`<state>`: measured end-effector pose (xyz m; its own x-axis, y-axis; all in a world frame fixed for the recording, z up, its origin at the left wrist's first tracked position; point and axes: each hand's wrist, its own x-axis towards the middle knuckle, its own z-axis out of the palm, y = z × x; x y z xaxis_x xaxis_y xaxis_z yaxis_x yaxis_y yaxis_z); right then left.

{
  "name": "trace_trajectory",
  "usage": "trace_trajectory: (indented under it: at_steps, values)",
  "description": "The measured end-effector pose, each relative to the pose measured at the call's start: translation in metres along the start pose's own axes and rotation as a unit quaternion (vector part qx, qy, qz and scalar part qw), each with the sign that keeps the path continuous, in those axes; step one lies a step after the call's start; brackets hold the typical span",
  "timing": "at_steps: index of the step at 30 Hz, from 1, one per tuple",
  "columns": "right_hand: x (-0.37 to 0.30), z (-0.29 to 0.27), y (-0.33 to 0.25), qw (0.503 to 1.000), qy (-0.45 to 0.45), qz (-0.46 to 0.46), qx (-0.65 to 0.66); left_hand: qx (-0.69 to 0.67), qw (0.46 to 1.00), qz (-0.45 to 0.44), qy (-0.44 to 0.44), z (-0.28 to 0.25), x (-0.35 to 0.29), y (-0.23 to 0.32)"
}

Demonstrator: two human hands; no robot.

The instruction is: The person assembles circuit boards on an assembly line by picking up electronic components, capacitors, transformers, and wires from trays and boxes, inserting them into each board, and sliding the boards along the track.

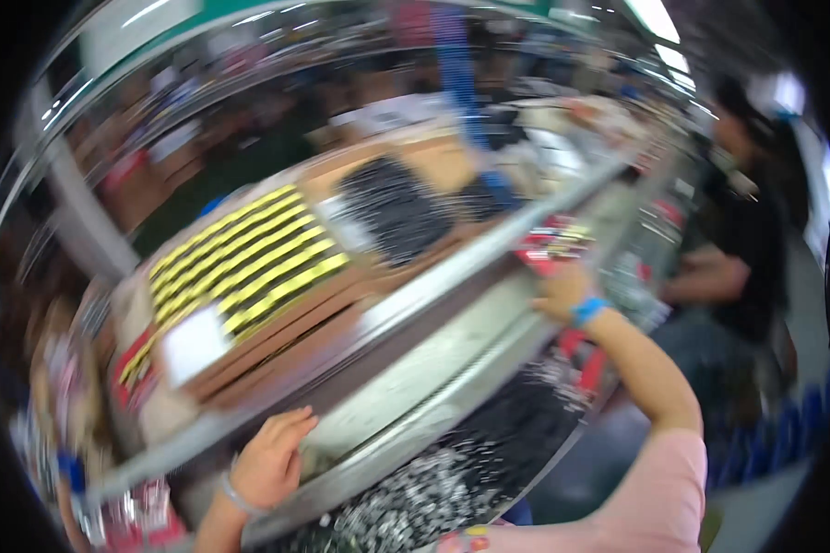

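Observation:
Motion blurs much of the head view. My left hand (269,465), with a pale band at its wrist, is over the near side of a long conveyor-like channel (424,364). Its fingers are stretched out and nothing shows in them. Farther right, my right hand (565,293), wearing a blue wristband (588,311), reaches across the channel. Its fingertips meet a red item with small multicoloured parts (555,243); blur hides whether they grip it. Below my arms lies a dark work surface (526,426) scattered with many small clear or whitish pieces (415,498).
Beyond the metal rail (452,276), a brown carton holds rows of yellow-and-black pieces (254,258). Beside it, another box holds a pile of black parts (397,207). A blue post (456,83) rises behind. A person in dark clothing (747,240) sits at the right.

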<state>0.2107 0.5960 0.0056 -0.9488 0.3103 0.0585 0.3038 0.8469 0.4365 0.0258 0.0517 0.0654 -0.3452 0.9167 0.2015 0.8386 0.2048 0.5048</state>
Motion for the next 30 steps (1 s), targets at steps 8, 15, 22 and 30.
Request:
trace_trajectory:
  at_steps: [8, 15, 22, 30]
  values:
    - [0.042, 0.082, 0.141, 0.942, -0.235, 0.113, -0.212, -0.07, 0.855, -0.421, 0.294, -0.055, -0.232, 0.002]
    - [0.083, 0.15, 0.203, 0.909, -0.351, 0.218, 0.06, 0.167, 0.651, -0.582, 0.458, -0.084, -0.451, -0.112]
    - [0.04, 0.008, 0.022, 0.99, -0.132, 0.047, -0.011, 0.339, 0.534, -0.697, 0.338, -0.153, -0.514, -0.152]
    - [-0.033, -0.16, -0.091, 0.985, -0.16, -0.045, 0.044, 0.238, 0.509, -0.81, 0.172, -0.157, -0.535, -0.227]
